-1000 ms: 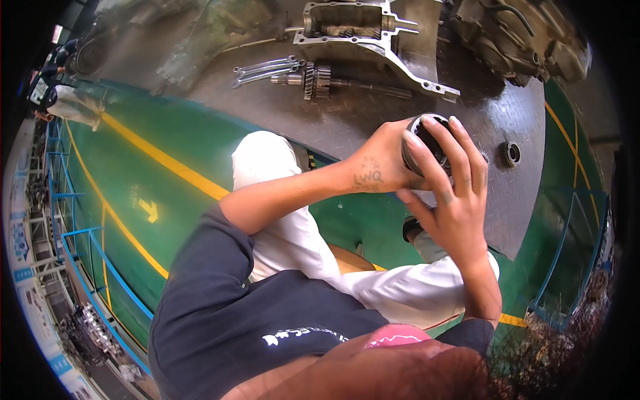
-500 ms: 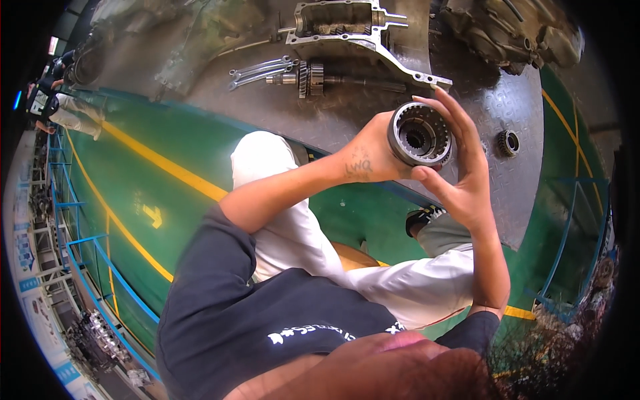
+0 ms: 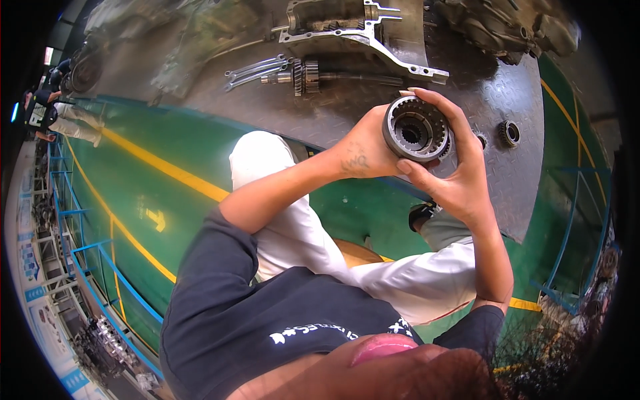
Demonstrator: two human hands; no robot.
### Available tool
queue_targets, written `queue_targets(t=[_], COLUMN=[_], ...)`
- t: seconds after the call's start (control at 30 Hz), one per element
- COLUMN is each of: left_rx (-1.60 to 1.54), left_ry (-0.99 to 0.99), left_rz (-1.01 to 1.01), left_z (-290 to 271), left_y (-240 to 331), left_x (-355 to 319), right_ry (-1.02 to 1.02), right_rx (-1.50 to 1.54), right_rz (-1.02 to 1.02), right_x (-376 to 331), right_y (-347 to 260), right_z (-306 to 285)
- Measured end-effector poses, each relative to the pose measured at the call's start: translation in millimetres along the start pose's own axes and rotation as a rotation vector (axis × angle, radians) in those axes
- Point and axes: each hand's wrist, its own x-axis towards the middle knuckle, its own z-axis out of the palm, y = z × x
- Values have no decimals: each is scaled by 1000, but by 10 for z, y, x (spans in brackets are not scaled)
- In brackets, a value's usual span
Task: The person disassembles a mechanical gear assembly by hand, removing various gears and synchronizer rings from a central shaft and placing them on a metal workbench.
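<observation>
A dark steel gear sleeve (image 3: pixel 415 129), ring-shaped with teeth around its inside and a splined hole at its centre, is held up with its open face toward me. My left hand (image 3: pixel 370 143) grips it from the left, the fingers mostly hidden behind it. From the right, my right hand (image 3: pixel 460 163) curves around the sleeve, fingertips at its top rim and thumb at its lower rim. Part of another toothed edge shows behind the sleeve on its right side. On the metal table to the right lies a small gear ring (image 3: pixel 509 134).
A gear shaft (image 3: pixel 307 77) and several wrenches (image 3: pixel 257 70) lie on the metal table (image 3: pixel 220 103). Beyond them stands an open aluminium housing (image 3: pixel 333 35). Dirty castings (image 3: pixel 493 30) sit at the far right. Another person (image 3: pixel 50 110) is at the far left, near blue railings (image 3: pixel 107 253).
The sleeve and both hands have shifted slightly left and up. My right hand's fingers and thumb have closed in around the sleeve's rim.
</observation>
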Motion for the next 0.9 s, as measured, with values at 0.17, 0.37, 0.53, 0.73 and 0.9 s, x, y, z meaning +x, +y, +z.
queue_targets(t=[0.17,0.37,0.53,0.73,0.9], left_rx=[-19,16,15,31,87], left_ry=[-50,31,66,56,40], left_rz=[-118,-44,1,-5,10], left_z=[-30,13,53,44,33], left_y=[53,58,39,40,38], left_x=[16,4,-22,-41,-32], right_ry=[23,29,82,5,44], right_rx=[24,-50,-80,-170,-120], right_rz=[28,34,40,23,-39], right_x=[-14,-19,-66,-65,-43], right_y=[8,9,-17,-8,6], right_z=[24,24,96,46,50])
